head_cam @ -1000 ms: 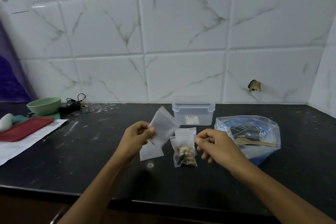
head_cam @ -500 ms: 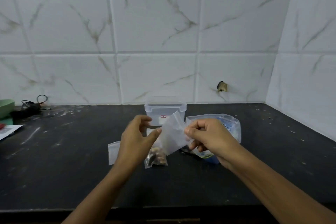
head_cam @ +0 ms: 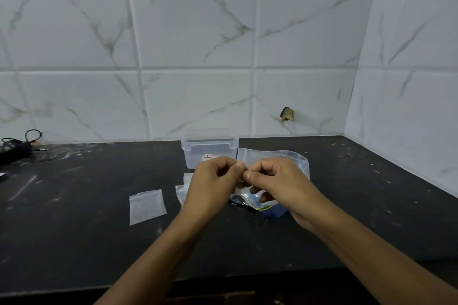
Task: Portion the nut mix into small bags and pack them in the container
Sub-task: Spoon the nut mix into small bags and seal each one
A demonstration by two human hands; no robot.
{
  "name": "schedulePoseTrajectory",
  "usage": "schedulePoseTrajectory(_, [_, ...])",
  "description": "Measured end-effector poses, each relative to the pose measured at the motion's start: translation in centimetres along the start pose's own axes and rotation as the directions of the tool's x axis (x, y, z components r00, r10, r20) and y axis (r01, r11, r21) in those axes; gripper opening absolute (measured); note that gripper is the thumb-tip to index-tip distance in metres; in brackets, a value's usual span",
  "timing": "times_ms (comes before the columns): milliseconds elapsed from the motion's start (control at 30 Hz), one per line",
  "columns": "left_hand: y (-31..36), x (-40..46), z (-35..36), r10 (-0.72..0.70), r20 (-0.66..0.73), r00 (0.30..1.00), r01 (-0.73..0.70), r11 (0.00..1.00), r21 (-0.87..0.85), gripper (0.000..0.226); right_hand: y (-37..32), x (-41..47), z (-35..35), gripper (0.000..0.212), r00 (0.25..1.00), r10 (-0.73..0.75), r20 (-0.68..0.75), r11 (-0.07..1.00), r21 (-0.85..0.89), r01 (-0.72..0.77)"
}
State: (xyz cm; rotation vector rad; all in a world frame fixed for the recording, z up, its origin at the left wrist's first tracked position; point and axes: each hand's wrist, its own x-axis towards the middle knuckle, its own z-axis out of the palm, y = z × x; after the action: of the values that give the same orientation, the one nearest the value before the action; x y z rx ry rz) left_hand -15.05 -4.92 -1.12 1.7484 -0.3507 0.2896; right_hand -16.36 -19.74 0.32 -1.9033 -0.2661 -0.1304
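Observation:
My left hand [head_cam: 213,183] and my right hand [head_cam: 275,181] meet fingertip to fingertip above the black counter, both pinching a small clear bag [head_cam: 240,191] that is mostly hidden behind the fingers. Behind the hands stands the clear lidded container [head_cam: 209,150]. The large clear bag of nut mix [head_cam: 275,156] lies behind and under my right hand. An empty small bag [head_cam: 147,205] lies flat to the left. More small bags [head_cam: 182,192] peek out beside my left wrist; their contents are hidden.
A black cable [head_cam: 17,145] lies at the counter's far left by the tiled wall. The side wall meets the counter on the right [head_cam: 396,181]. The counter's front edge [head_cam: 223,282] runs under my forearms.
The view has swung right, so the bowl and red lid are out of frame. My right hand joined the left on the small bag, and the hands closed together.

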Motion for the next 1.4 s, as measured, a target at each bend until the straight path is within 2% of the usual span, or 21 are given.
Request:
schedulePoseTrajectory(100, [0.2, 0.1, 0.1, -0.034, 0.001, 0.999, 0.034, 0.999, -0.041, 0.019, 0.0, -0.1, 0.1, 0.005, 1.000, 0.007, -0.031, 1.000, 0.018, -0.007])
schedulePoseTrajectory(167, [0.5, 0.1, -0.1, -0.060, 0.000, 0.998, 0.060, 0.996, -0.068, 0.017, -0.1, -0.1, 0.0, 0.012, 0.999, 0.007, -0.036, 0.999, 0.042, -0.005])
schedulePoseTrajectory(267, [0.8, 0.3, -0.4, -0.103, 0.026, 0.994, 0.105, 0.990, -0.099, 0.018, -0.4, -0.2, -0.2, 0.016, 0.999, -0.002, 0.038, 0.997, 0.075, -0.001])
schedulePoseTrajectory(367, [0.9, 0.4, -0.5, -0.154, 0.090, 0.984, 0.168, 0.971, -0.169, 0.024, -0.5, -0.3, -0.3, 0.021, 0.995, -0.019, 0.101, 0.999, 0.029, 0.016])
schedulePoseTrajectory(467, [1.1, 0.2, -0.6, -0.147, 0.134, 0.980, 0.170, 0.969, -0.182, 0.027, -0.5, -0.3, -0.4, 0.016, 0.996, -0.045, 0.080, 0.999, -0.008, 0.046])
schedulePoseTrajectory(633, [1.1, 0.5, -0.9, -0.056, 0.053, 0.997, 0.051, 0.995, 0.091, 0.027, -0.4, -0.1, -0.7, 0.011, 0.999, 0.029, -0.016, 0.998, 0.052, -0.028])
schedulePoseTrajectory(767, [1.1, 0.6, -1.1, 0.011, -0.057, 0.998, 0.013, 0.912, 0.409, 0.028, -0.2, 0.3, -1.0, 0.008, 0.994, 0.071, -0.083, 0.997, 0.002, -0.071])
schedulePoseTrajectory(800, [1.3, 0.6, -1.0, 0.026, -0.070, 0.997, 0.008, 0.898, 0.441, 0.028, -0.2, 0.4, -1.0, 0.004, 0.994, 0.076, -0.072, 0.997, 0.002, -0.076])
schedulePoseTrajectory(933, [1.8, 1.0, -0.4, -0.051, 0.007, 0.999, 0.045, 0.931, 0.363, 0.019, -0.4, 0.3, -0.4, 0.037, 0.986, 0.104, 0.134, 0.987, 0.107, -0.119])
schedulePoseTrajectory(1000, [2.0, 1.3, -0.2, -0.079, 0.041, 0.996, 0.062, 0.945, 0.321, 0.018, -0.4, 0.5, -0.3, 0.045, 0.981, 0.114, 0.159, 0.976, 0.168, -0.141])
schedulePoseTrajectory(1133, [2.5, 1.5, -0.5, -0.199, 0.167, 0.966, 0.184, 0.978, 0.099, 0.026, -0.2, 1.0, -1.2, 0.018, 0.968, 0.135, 0.209, 0.947, 0.261, -0.188])
schedulePoseTrajectory(1200, [2.7, 1.6, -0.9, -0.229, 0.235, 0.944, 0.223, 0.973, 0.052, 0.030, -0.1, 1.0, -1.6, 0.010, 0.965, 0.152, 0.212, 0.958, 0.208, -0.197])
schedulePoseTrajectory(1233, [2.7, 1.7, -1.0, -0.224, 0.241, 0.944, 0.209, 0.974, 0.084, 0.031, 0.0, 1.1, -1.8, 0.008, 0.971, 0.163, 0.174, 0.975, 0.122, -0.186])
schedulePoseTrajectory(1300, [2.3, 2.0, -1.2, -0.153, 0.183, 0.971, 0.078, 0.929, 0.363, 0.028, 0.1, 1.4, -2.0, 0.009, 0.991, 0.132, 0.032, 0.978, -0.166, -0.125])
schedulePoseTrajectory(1333, [2.1, 2.2, -1.2, -0.100, 0.153, 0.983, 0.004, 0.850, 0.527, 0.027, 0.1, 1.5, -2.1, 0.011, 0.996, 0.087, -0.024, 0.955, -0.281, -0.091])
schedulePoseTrajectory(1367, [2.0, 2.3, -1.1, -0.051, 0.131, 0.990, -0.044, 0.770, 0.637, 0.026, 0.0, 1.6, -2.1, 0.011, 0.997, 0.044, -0.060, 0.937, -0.343, -0.062])
schedulePoseTrajectory(1400, [2.0, 2.3, -1.0, -0.011, 0.114, 0.993, -0.069, 0.735, 0.674, 0.024, -0.3, 1.8, -2.2, 0.012, 0.996, 0.015, -0.085, 0.931, -0.363, -0.045])
